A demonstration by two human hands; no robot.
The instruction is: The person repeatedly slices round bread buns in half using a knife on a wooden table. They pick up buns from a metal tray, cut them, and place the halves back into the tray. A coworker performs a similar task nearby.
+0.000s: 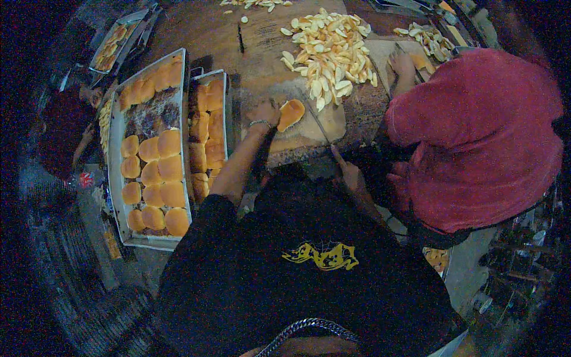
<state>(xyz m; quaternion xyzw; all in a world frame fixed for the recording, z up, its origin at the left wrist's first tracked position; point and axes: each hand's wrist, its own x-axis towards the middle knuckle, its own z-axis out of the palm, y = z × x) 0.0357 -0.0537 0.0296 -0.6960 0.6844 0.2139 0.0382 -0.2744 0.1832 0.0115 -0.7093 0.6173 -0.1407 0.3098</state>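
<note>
My left hand (pixel 264 111), with a bracelet at its wrist, lies on the wooden table against the left edge of a golden-brown bread bun (pixel 292 114). Blur hides its fingers, so whether they grip the bun is unclear. My right hand (pixel 352 175) is closed around the handle of a long knife (pixel 319 121). The blade points away from me over a pale, worn patch of the tabletop, just right of the bun and apart from it. Beyond the blade tip rises a large heap of cut bread slices (pixel 332 51).
A metal tray (pixel 117 178) of buns stands at my left, beside a second bun tray (pixel 226 120). Close on my right, a person in a red shirt (pixel 482 143) works near a smaller slice pile (pixel 430 41). Another person (pixel 60 129) is at far left. The table (pixel 263 58) extends ahead.
</note>
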